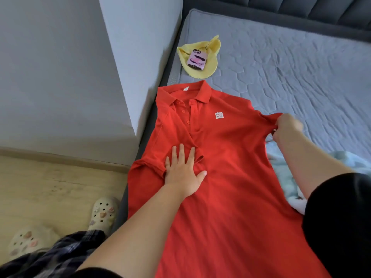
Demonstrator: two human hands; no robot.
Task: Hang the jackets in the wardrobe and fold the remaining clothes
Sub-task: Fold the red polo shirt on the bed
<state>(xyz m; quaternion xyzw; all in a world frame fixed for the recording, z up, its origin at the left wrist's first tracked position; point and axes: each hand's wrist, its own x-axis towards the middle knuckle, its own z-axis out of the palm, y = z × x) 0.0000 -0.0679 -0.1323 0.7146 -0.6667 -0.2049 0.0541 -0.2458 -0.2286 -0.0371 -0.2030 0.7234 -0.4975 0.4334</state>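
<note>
A: Where is the shirt (230, 161)?

B: Flat on the bed (301, 63), front up, with its collar (202, 93) at the far end and its hem running out of view at the near end. It lies along the bed's left side. Its left edge reaches the mattress edge and drapes a little over it.

A: And the hands?

B: The left hand (183, 170) lies flat with its fingers spread. It presses on the left sleeve (152, 163), which is folded in over the chest. The right hand (287, 127) has its fingers curled round the cuff of the right sleeve (268, 119) and pulls it out taut to the right.

A: What hems it in on the left?

B: A grey wall (140, 57), whose corner stands just beside the bed's left edge, near the collar. On the near side of that corner is wooden floor (50, 187), with two pale clogs (103, 212) at the near left.

A: The far side?

B: A yellow cloth (214, 47) with a phone (196, 59) on top lies just beyond the collar, with a narrow strip of mattress between them. The dark headboard (301, 9) is well behind that.

A: The right side?

B: A blue cloth (289, 175) lies bunched against the shirt's right edge, under the right forearm. Beyond the right sleeve, far and right, the mattress is open grey quilting up to the headboard.
</note>
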